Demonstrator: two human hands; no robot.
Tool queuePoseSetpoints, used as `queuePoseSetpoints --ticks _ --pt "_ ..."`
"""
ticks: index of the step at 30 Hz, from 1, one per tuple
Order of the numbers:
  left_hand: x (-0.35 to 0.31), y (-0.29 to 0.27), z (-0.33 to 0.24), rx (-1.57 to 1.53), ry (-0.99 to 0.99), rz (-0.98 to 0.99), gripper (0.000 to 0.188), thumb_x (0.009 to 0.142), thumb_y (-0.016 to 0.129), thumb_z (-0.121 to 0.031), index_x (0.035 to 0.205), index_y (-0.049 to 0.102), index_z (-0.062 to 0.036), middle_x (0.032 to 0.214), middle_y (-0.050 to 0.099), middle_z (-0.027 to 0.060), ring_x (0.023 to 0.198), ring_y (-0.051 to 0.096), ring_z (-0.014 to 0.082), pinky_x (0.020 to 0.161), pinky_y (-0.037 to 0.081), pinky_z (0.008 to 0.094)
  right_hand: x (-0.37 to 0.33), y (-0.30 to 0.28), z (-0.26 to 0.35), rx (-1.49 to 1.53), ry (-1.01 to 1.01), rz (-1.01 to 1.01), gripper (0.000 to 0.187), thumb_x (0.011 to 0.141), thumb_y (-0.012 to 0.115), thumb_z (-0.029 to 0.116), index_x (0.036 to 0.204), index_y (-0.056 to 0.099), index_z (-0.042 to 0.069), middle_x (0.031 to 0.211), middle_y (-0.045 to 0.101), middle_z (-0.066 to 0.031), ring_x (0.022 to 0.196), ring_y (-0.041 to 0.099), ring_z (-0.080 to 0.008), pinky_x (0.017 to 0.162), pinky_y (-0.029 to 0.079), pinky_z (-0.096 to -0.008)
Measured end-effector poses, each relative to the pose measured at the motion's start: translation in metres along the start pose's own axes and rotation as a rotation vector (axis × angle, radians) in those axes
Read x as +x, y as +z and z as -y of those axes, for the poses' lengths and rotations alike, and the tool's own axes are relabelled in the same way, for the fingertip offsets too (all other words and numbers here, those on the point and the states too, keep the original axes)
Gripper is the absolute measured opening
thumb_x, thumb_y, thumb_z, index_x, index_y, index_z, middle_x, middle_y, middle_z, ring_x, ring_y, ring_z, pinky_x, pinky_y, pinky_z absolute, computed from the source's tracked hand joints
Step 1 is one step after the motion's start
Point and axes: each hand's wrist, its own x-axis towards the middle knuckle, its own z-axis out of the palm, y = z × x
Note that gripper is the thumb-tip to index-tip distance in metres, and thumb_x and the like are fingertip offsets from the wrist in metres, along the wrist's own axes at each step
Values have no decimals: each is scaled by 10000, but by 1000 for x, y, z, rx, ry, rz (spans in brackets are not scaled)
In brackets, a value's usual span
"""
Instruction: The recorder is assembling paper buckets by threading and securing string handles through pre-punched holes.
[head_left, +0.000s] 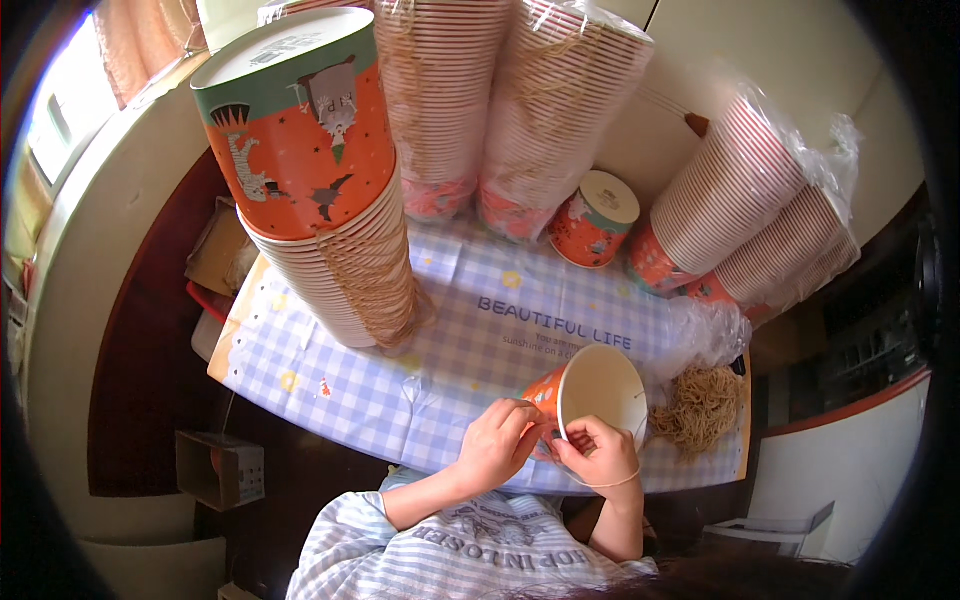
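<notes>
Hands meet at the near edge of the worktop (330, 370), where we hold one orange paper cup (592, 392) on its side, white mouth turned toward us and slightly right. Its long axis runs from our hands away toward the left, base farthest from us. Our left hand (497, 442) pinches the cup's outer wall near the rim, fingers pressed together on the paper. Our right hand (598, 452) is curled at the lower rim, fingertips closed on the rim's edge; we cannot tell whether a string sits between them. Both hands are touching the cup, the right one nearer its mouth. Just right of the cup lies a twine bundle (703, 406). Tall stacks (350, 270) of cups stand well behind.
</notes>
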Motion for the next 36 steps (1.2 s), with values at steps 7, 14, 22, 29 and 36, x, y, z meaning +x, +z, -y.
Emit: queuePoseSetpoints --ticks 7,14,22,29,36 --pt "-1 5 1 -4 -18 40 159 727 634 -56 856 541 -49 835 569 84 761 558 268 638 471 342 0 -2 1 22 -7 7 136 709 694 60 743 571 12 635 618 -60 570 628 -121 531 498 -241" --pt "-1 7 1 -13 -55 53 146 736 622 -57 852 533 -49 843 576 79 783 558 266 661 470 349 0 -3 -1 27 -36 19 141 709 695 60 755 571 10 637 617 -61 569 627 -122 528 500 -240" --pt "-4 9 3 -34 -82 57 172 709 633 -50 850 534 -48 844 583 81 765 570 269 625 478 351 0 -3 4 16 -35 30 144 711 696 66 760 575 7 647 622 -63 577 630 -123 537 506 -242" --pt "-5 8 1 -46 -103 71 173 706 645 -54 848 546 -50 841 582 82 759 571 267 626 480 348 1 -1 4 2 -42 49 181 705 715 88 768 566 7 659 626 -68 596 636 -126 553 514 -241" --pt "-11 3 12 -246 -260 103 129 773 621 -25 887 562 -12 832 582 96 710 575 210 552 468 274 6 3 -5 -34 -75 138 223 810 611 152 964 501 35 693 631 -122 604 636 -233 533 489 -310"
